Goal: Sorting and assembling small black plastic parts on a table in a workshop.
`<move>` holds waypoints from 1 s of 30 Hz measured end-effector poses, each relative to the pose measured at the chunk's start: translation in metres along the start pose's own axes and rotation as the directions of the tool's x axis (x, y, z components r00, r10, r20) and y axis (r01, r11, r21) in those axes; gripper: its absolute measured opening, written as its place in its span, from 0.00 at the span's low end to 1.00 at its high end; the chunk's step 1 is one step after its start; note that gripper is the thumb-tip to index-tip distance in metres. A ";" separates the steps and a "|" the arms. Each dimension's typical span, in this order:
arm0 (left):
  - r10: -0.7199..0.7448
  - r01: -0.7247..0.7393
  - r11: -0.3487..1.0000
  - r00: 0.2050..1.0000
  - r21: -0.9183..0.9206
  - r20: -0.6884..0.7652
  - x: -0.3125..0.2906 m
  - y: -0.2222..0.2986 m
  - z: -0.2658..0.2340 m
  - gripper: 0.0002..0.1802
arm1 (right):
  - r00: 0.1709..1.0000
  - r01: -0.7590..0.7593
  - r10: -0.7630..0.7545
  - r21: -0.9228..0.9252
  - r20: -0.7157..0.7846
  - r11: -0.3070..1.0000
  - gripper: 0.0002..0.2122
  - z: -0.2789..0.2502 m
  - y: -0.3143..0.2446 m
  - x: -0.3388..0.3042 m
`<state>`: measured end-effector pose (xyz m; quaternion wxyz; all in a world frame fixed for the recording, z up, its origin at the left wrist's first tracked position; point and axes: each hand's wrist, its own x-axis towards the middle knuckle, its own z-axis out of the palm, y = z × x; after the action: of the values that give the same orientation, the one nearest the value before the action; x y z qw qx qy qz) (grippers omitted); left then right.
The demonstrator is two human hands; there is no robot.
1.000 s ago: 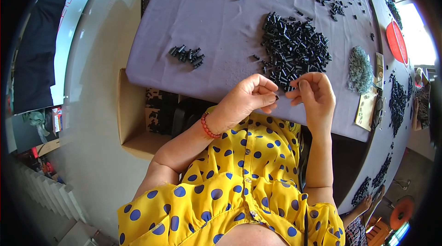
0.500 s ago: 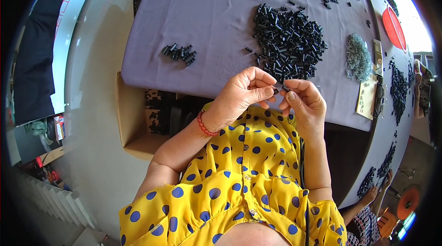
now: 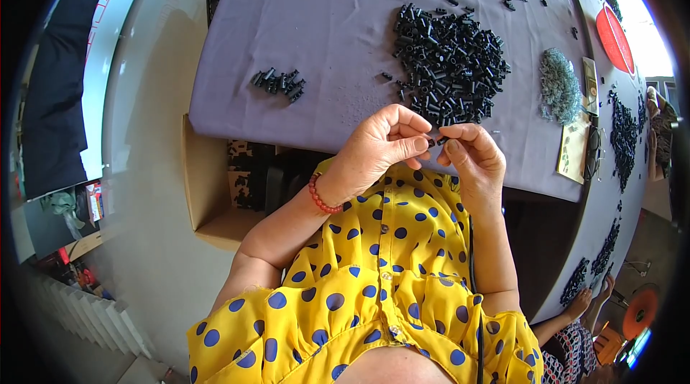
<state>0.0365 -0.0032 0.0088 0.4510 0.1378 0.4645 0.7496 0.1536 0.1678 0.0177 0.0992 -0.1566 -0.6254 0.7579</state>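
My left hand (image 3: 381, 145), with a red bead bracelet on its wrist, pinches a small black tubular piece (image 3: 431, 143) between thumb and fingers. Facing it, my right hand (image 3: 474, 159) is closed on a second small black piece (image 3: 442, 141). The two pieces meet or nearly meet end to end, over the table's near edge. Just beyond my hands lies a large heap of short black tubes (image 3: 453, 71). Further left sits a small cluster of longer black pieces (image 3: 279, 84).
The table has a grey-purple cloth (image 3: 330, 32). To the right lie a tangled grey-green clump (image 3: 559, 85), a yellowish card (image 3: 573, 148) and glasses (image 3: 594, 150). A red tray (image 3: 614, 40) is beyond. Below the edge stands a cardboard box (image 3: 208, 222). Another person's hand (image 3: 577, 305) works at lower right.
My right hand has moved slightly left, bringing its black piece up to the one in my left hand. My left hand has stayed in place.
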 end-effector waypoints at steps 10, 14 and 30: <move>-0.017 0.018 1.000 1.000 -0.014 0.008 0.000 -0.002 0.000 0.09 | 0.998 0.054 -0.054 0.030 0.011 0.998 0.07 0.001 0.001 0.002; -0.017 0.017 1.000 1.000 -0.014 0.010 0.000 -0.002 0.001 0.09 | 0.998 0.060 -0.061 0.039 0.012 0.997 0.07 0.002 0.001 0.002; -0.049 0.050 0.998 0.999 -0.033 0.021 -0.001 0.000 0.001 0.10 | 0.999 0.035 -0.035 0.027 0.007 0.999 0.08 0.003 0.002 0.003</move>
<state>0.0375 -0.0034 0.0092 0.4764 0.1263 0.4506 0.7444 0.1494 0.1656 0.0164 0.1121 -0.1413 -0.6184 0.7649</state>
